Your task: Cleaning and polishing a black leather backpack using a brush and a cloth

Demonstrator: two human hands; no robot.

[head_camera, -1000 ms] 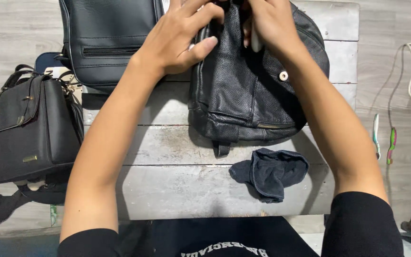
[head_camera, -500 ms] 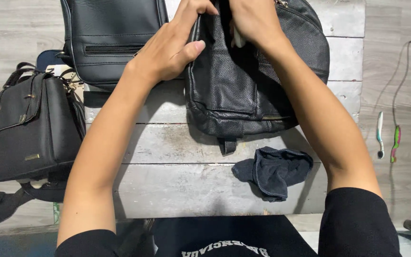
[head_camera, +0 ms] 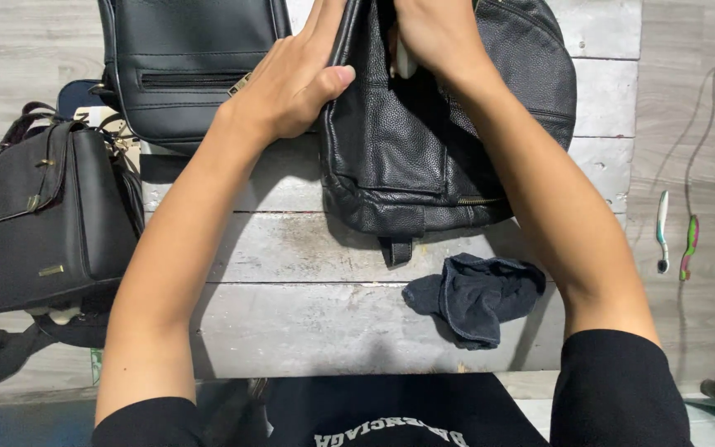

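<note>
Left hand (head_camera: 295,87): clamped on the left edge of the black leather backpack (head_camera: 424,141), thumb pressed flat on the pebbled front, fingers wrapped behind the edge.
Right hand (head_camera: 436,33): closed on the bag's upper part at the top of the view; fingertips are cut off, so how deep they reach cannot be told.
Black leather backpack: lies on the whitewashed plank table (head_camera: 308,323), toward its far side, a short strap tab hanging from the lower edge.
Dark cloth (head_camera: 473,298): crumpled on the table just below the backpack, apart from it.
Flat black bag (head_camera: 196,66): on the table to the left, touching the left hand's wrist area, zip pocket facing up.
Black handbag (head_camera: 47,215): off the table's left edge, brass fittings showing.
Two toothbrushes (head_camera: 676,240): side by side on the grey floor at the right, well apart from the hands.
</note>
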